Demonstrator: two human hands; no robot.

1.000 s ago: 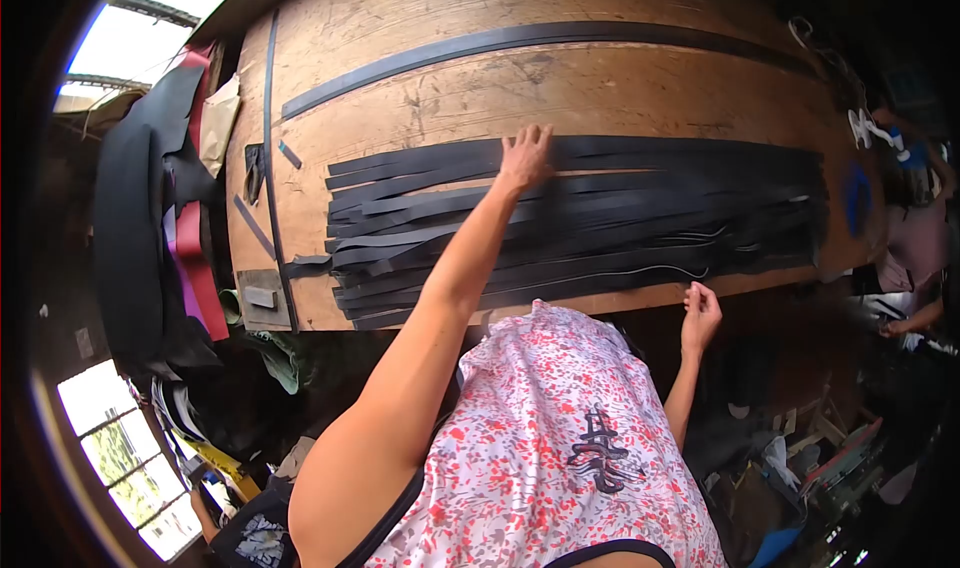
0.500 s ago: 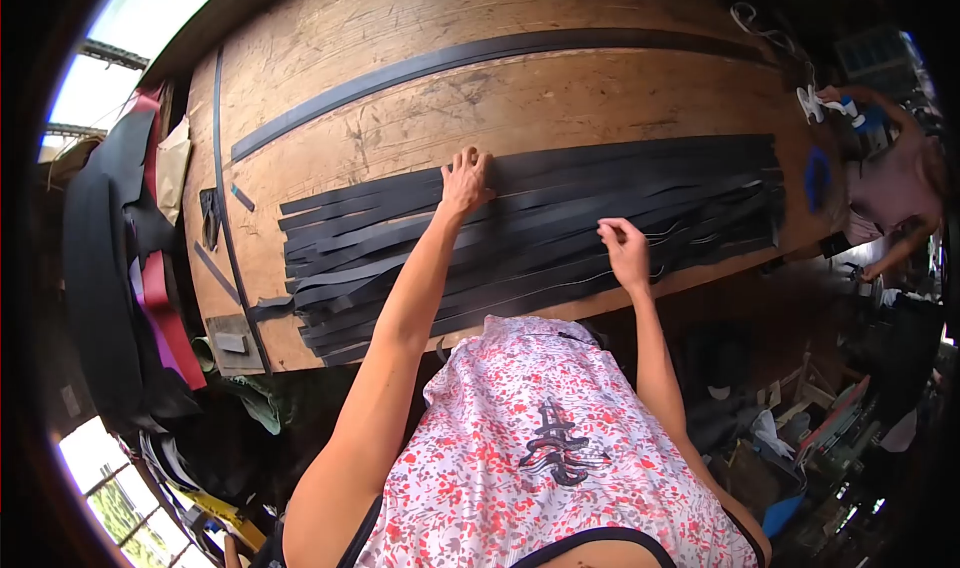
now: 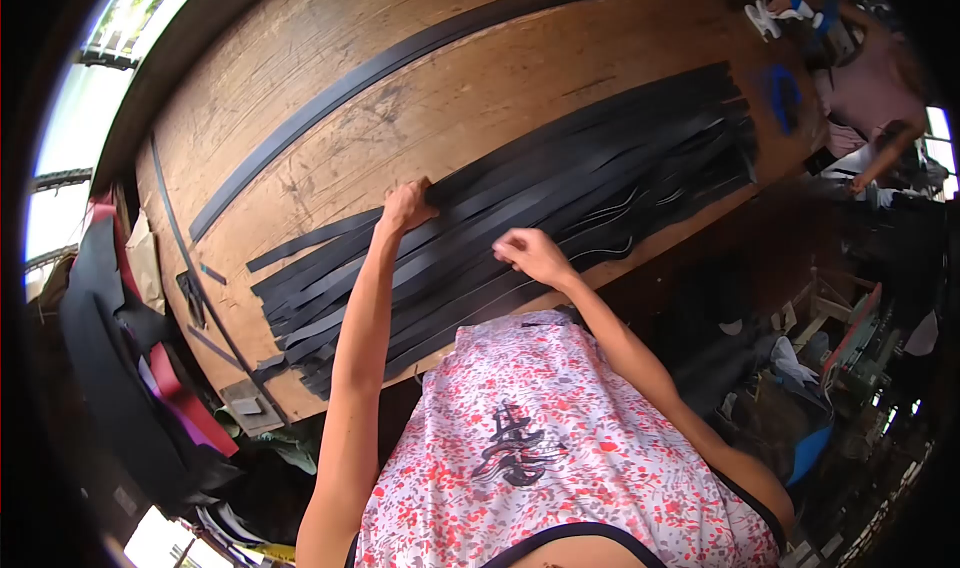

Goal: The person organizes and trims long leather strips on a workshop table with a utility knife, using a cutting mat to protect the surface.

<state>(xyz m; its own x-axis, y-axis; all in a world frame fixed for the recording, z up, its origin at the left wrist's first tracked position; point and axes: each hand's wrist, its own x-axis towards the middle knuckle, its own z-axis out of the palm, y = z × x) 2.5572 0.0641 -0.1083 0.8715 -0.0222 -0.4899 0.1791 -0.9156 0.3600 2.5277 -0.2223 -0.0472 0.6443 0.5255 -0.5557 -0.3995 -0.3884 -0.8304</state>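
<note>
A layer of long black strips lies fanned across the wooden table. My left hand rests at the far edge of the layer near its middle, fingers curled around the outermost strip. My right hand sits closer to me on the near strips, fingers bent and pinching one. The hands are about a hand's width apart. My flower-print top fills the foreground.
A single long black band runs along the far side of the table. A thin strip follows the left end, with small offcuts and a grey block. Dark fabric is heaped at left. Another person works at top right.
My right hand has come up from the table's near edge onto the strips. My left hand has gone from flat to curled at the far edge. The view has tilted.
</note>
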